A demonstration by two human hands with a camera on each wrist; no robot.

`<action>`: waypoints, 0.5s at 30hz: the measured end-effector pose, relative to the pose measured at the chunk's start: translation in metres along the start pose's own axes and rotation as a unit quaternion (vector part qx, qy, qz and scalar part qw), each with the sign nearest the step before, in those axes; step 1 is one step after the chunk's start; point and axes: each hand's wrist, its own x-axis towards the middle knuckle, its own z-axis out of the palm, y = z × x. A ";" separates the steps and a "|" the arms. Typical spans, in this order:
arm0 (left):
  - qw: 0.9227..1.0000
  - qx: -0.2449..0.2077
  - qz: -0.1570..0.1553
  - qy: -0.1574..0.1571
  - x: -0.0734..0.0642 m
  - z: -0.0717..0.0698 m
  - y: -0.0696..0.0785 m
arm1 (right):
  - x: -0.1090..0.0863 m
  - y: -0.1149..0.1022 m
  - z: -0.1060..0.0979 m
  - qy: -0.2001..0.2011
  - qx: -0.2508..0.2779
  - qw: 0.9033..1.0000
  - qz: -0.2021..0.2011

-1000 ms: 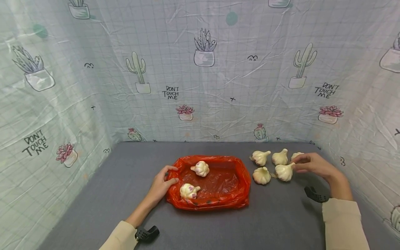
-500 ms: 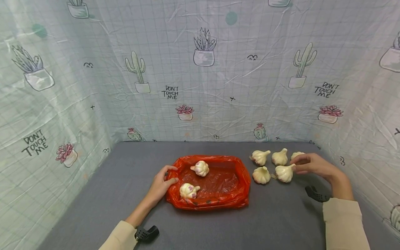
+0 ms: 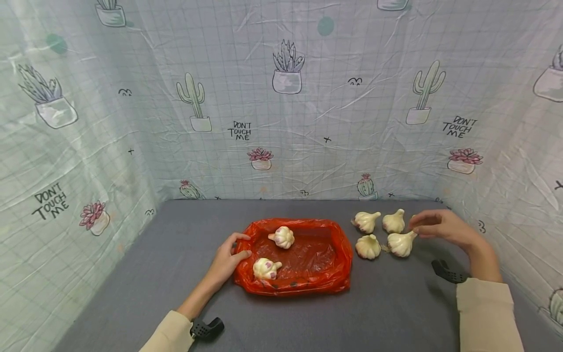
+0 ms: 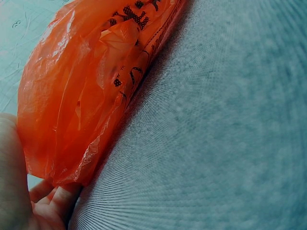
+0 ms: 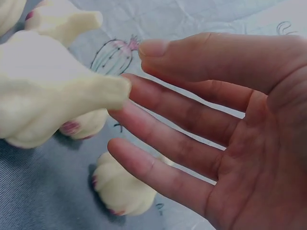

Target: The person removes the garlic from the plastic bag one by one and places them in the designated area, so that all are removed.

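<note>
An open red plastic bag (image 3: 303,288) stands in a low rectangular shape, with printed black marks on its side. Two garlic bulbs (image 3: 284,237) lie inside it, towards the left. My left hand (image 3: 226,261) grips the bag's left end, its thumb at the rim; the left wrist view has its fingers (image 4: 62,199) at the bag's lower edge. To the right, my right hand (image 3: 446,229) holds nothing, thumb and fingers apart. Its fingers are right beside the stem of the nearest garlic bulb (image 5: 43,91). Another bulb behind this hand is mostly hidden in the head view.
Several garlic bulbs (image 3: 394,221) lie in two loose rows on the dark grey tabletop (image 3: 378,308), right of the bag. A pale curtain (image 3: 334,107) printed with cacti rises behind the table and along both sides.
My right hand has shifted slightly up and to the right, and its thumb has lifted clear of the front bulb's stem. The left hand, bag and bulbs have stayed put.
</note>
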 end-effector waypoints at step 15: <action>1.000 -0.016 -0.003 -0.007 0.000 0.000 -0.001 | 0.005 -0.056 0.012 0.097 -0.043 0.994 -0.024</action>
